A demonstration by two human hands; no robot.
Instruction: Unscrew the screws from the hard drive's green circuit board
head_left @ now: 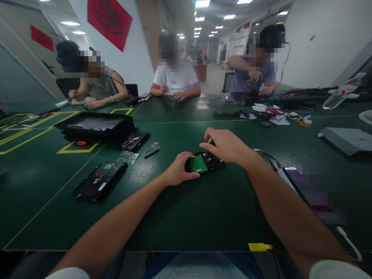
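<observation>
A black hard drive (209, 162) with a green circuit board (198, 164) facing up lies on the green table (180, 217) in front of me. My left hand (179, 169) grips the drive's left end, fingers curled round its edge. My right hand (225, 145) hovers over the drive's far side, fingers pinched on a small tool with a yellow and black handle, only a bit of which shows.
To the left lie another opened drive (100, 180), loose circuit boards (128, 157), a drive (134, 140) and a black tray (94, 124). A phone with cable (312, 192) lies at right. Three people sit across the table; scissors (274, 111), a bottle (338, 97) and cables lie far right.
</observation>
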